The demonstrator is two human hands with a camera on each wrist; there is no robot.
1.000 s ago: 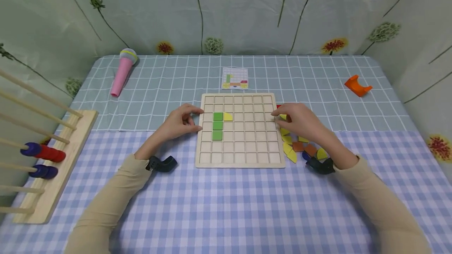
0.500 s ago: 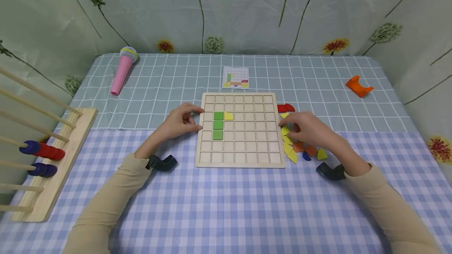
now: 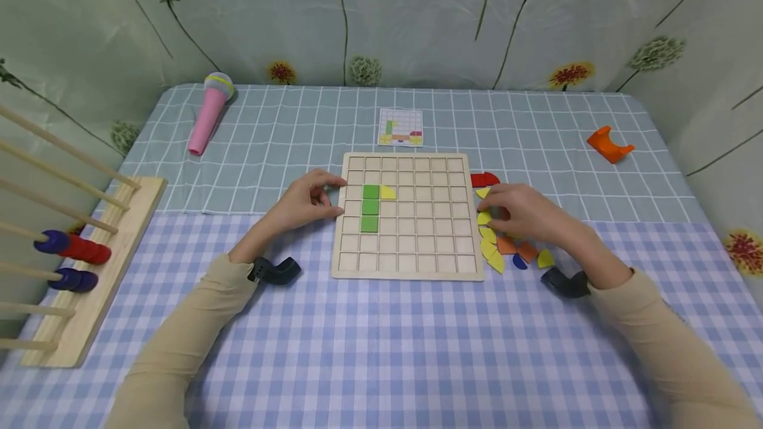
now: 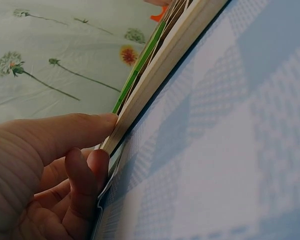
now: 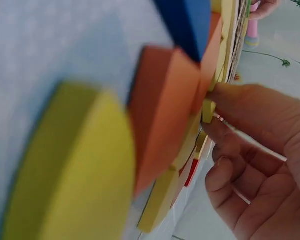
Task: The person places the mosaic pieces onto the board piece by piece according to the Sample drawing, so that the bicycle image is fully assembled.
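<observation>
A square wooden grid board (image 3: 411, 243) lies on the tablecloth. In its cells sit three green square tiles (image 3: 370, 206) and a yellow rounded tile (image 3: 388, 192). My left hand (image 3: 301, 204) touches the board's left edge with thumb and forefinger spread apart; in the left wrist view the thumb (image 4: 85, 131) rests against the rim. Right of the board, my right hand (image 3: 521, 212) is over the loose pieces. Between its thumb and forefinger, the right wrist view shows a small yellow tile (image 5: 208, 111), pinched at the row of yellow pieces.
Loose yellow tiles (image 3: 492, 257), orange tiles (image 3: 506, 245), a blue half-round tile (image 3: 520, 262) and red tiles (image 3: 485, 179) lie beside the board. Behind it is a pattern card (image 3: 400, 128). A toy microphone (image 3: 210, 114), a wooden bead rack (image 3: 113, 270) and an orange curved piece (image 3: 609, 145) stand farther out.
My right hand has drawn back from the board's right edge to the yellow tiles, uncovering the red ones. The left hand stays at the left edge. The head view has shifted slightly.
</observation>
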